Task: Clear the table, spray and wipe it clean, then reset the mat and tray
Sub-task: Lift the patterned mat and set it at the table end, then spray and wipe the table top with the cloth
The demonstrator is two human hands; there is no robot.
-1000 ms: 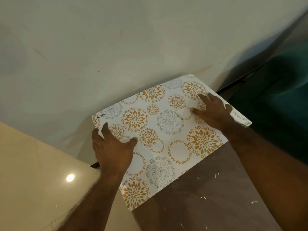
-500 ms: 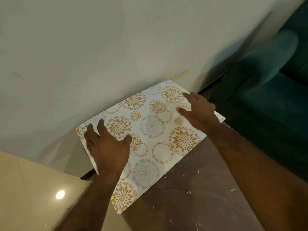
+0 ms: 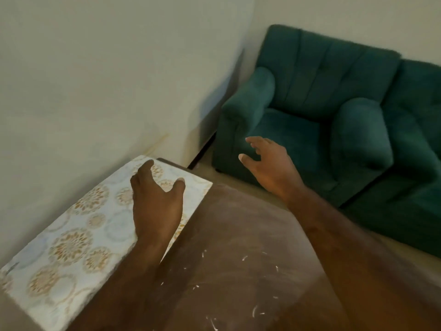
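The left hand (image 3: 156,204) lies on the mat (image 3: 78,240), fingers spread and thumb out wide, pressing down by the look of it and not gripping anything. The right hand (image 3: 268,163) is up in the air past the desk's far edge, fingers loose and apart, holding nothing, out toward the green armchair (image 3: 310,103). The mat, white with orange flower circles, sits flat on the brown desk (image 3: 238,223) with its long side right up against the wall (image 3: 95,80). So this reads as the reset stage, mat pretty much placed. Thing is, the bare desk beside it shows white flecks (image 3: 243,258) and smeary streaks, so the wipe looks kinda iffy. No tray anywhere in view, so the next move probably means fetching it first.
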